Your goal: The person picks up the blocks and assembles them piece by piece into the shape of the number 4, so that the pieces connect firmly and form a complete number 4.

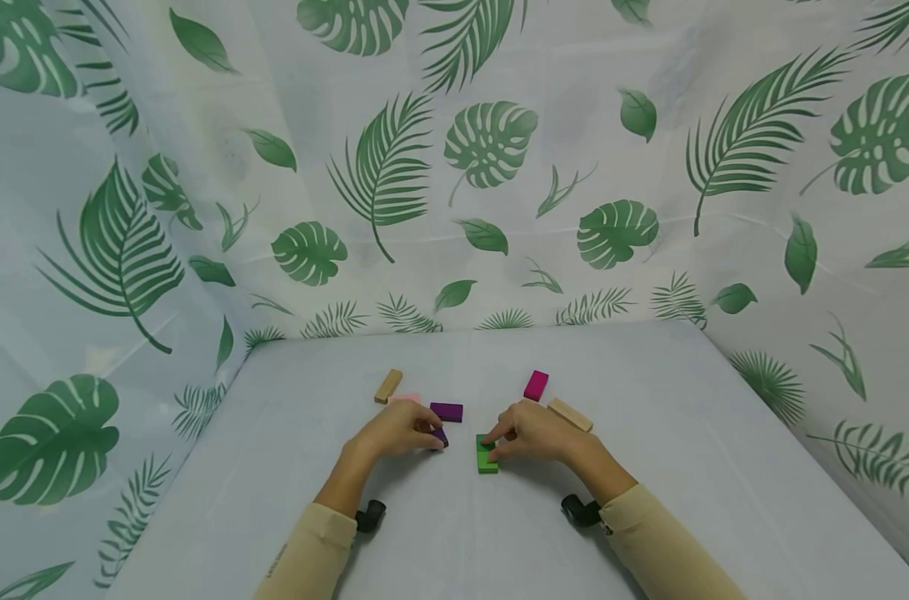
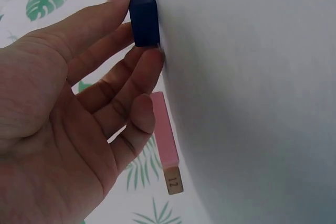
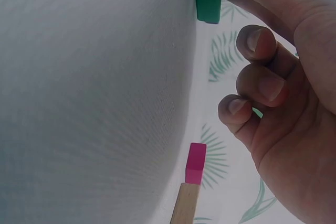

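My left hand [image 1: 400, 430] pinches a dark blue-purple block [image 2: 144, 17] between thumb and fingertips, close over the table; in the head view the hand covers most of that block. Just beyond it lies a purple block [image 1: 447, 412]. To the right, my right hand [image 1: 532, 432] reaches down with thumb and index finger touching the tops of two green blocks. One is light green [image 1: 487, 468], the other darker green [image 3: 209, 4], set end to end. The other fingers of the right hand are loosely bent and hold nothing.
Beyond the left hand lie a pink block [image 2: 165, 129] and a wooden block [image 1: 388, 386] marked 12. Beyond the right hand are a magenta block [image 1: 536, 385] and a pale wooden block [image 1: 571, 415]. Leaf-patterned cloth [image 1: 544, 300] hangs along the table's back and sides.
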`<state>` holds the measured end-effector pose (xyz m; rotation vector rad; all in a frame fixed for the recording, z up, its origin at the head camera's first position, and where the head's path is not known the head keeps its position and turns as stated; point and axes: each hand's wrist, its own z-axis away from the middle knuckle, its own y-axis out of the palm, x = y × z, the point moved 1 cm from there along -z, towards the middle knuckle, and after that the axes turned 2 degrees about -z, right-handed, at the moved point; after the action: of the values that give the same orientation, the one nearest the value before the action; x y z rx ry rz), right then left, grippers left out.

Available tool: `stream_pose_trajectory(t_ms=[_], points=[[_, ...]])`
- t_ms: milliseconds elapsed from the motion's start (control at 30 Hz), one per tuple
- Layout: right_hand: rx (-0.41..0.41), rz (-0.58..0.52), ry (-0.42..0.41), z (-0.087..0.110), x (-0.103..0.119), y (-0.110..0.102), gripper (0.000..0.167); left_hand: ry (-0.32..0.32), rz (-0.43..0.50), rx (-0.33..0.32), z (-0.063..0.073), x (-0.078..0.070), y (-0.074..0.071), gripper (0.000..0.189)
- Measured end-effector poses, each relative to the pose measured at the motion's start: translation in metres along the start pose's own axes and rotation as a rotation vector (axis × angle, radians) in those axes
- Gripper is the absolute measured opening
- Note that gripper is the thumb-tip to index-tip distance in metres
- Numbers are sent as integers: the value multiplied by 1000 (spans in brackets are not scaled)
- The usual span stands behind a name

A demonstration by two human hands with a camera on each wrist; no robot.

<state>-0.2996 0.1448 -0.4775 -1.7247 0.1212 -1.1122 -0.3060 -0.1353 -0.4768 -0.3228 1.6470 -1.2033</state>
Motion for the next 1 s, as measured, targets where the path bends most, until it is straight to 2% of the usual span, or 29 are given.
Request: stream_pose_trajectory(t_ms=[67,300,667,1000], points=[[1,-5,1,0,0,-1,30,15,-8,-3,-2,-1,1,27],[2,-9,8,0,0,-2,30,10,-16,-9,-3,-6,0,24],[3,-20,1,-2,-3,1,29,26,-45,-67,-8,-5,4,19],[6,-3,3,-1,-2,1,28,22,-18,-81,-14,-9,9,23]])
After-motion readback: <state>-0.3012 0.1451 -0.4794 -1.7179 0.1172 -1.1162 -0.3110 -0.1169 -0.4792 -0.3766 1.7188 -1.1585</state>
